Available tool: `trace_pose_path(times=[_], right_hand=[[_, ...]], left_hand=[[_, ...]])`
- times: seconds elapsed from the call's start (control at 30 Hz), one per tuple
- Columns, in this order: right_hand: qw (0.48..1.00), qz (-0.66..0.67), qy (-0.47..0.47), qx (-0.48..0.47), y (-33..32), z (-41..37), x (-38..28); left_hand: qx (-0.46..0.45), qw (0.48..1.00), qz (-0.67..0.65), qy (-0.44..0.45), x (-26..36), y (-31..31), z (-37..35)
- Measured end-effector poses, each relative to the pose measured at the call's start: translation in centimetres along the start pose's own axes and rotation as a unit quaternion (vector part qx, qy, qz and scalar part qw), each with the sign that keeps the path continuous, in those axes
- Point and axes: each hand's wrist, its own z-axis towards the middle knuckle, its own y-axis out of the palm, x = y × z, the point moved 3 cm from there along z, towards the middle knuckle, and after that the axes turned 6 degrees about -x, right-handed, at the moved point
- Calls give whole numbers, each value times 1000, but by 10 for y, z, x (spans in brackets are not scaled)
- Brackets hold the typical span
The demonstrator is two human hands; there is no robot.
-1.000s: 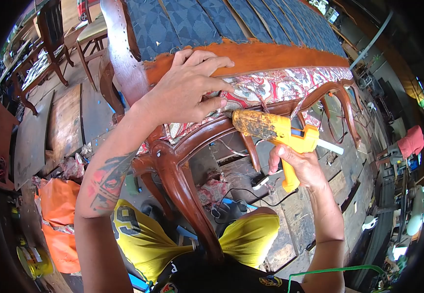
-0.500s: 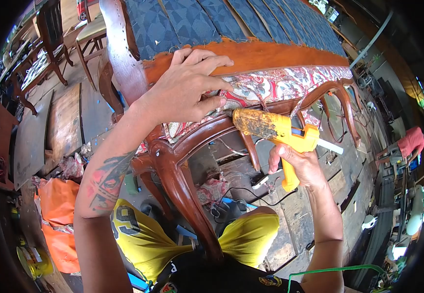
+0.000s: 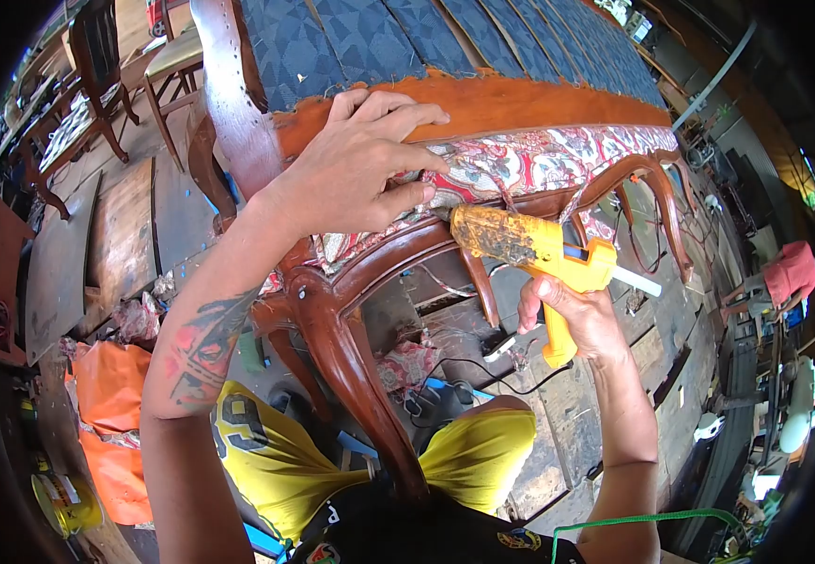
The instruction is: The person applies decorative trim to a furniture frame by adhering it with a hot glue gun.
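Plank floor (image 3: 567, 432), yellow glue gun (image 3: 537, 252) jutting above right grip (image 3: 580, 320) curled round its handle (image 3: 558, 346), left grip (image 3: 358, 177) spread over floral upholstery (image 3: 529, 167)

Head camera: looks forward and down, wide-angled, over the yellow shorts (image 3: 478, 449)
Left hand (image 3: 362, 169), right hand (image 3: 576, 318): close, near mid-frame
Chairs (image 3: 176, 54): farther off, upper left

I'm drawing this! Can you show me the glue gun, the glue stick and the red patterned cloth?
Glue gun (image 3: 520, 242): head view, on its stained barrel.
Glue stick (image 3: 637, 281): head view, on the white end sticking out.
Red patterned cloth (image 3: 543, 167): head view, mid-strip.
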Motion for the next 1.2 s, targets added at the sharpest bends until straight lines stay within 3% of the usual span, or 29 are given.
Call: trace_pose_path(times=[1.2], right_hand=[[1000,-11,3,28,-9,-5,5]], left_hand=[[-6,1000,-6,-6,0,-1,1]])
